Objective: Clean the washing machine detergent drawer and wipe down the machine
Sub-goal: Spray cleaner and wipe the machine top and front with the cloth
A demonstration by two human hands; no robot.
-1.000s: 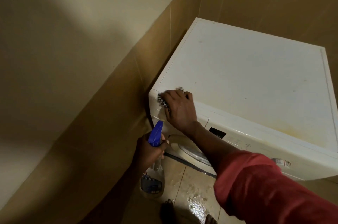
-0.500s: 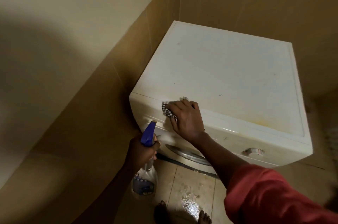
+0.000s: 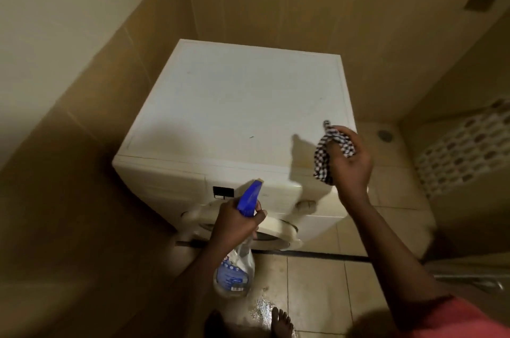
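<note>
A white front-loading washing machine (image 3: 237,106) stands in a tiled corner, its flat top bare. The detergent drawer front (image 3: 165,186) at the upper left of its face looks pushed in. My left hand (image 3: 234,223) grips a clear spray bottle (image 3: 234,274) by its blue trigger head, nozzle pointing up toward the control panel. My right hand (image 3: 350,164) holds a bunched black-and-white checked cloth (image 3: 328,155) in the air above the machine's front right corner, off the surface.
Tan tiled walls close in on the left and behind the machine. A wet patch (image 3: 259,310) shines on the floor tiles by my bare foot (image 3: 281,321). A floor drain (image 3: 384,135) and a white perforated basket (image 3: 463,150) lie to the right.
My right hand lifted the cloth off the machine's front left edge and swung it to the right corner. My left hand raised the spray bottle toward the panel. The camera pulled back.
</note>
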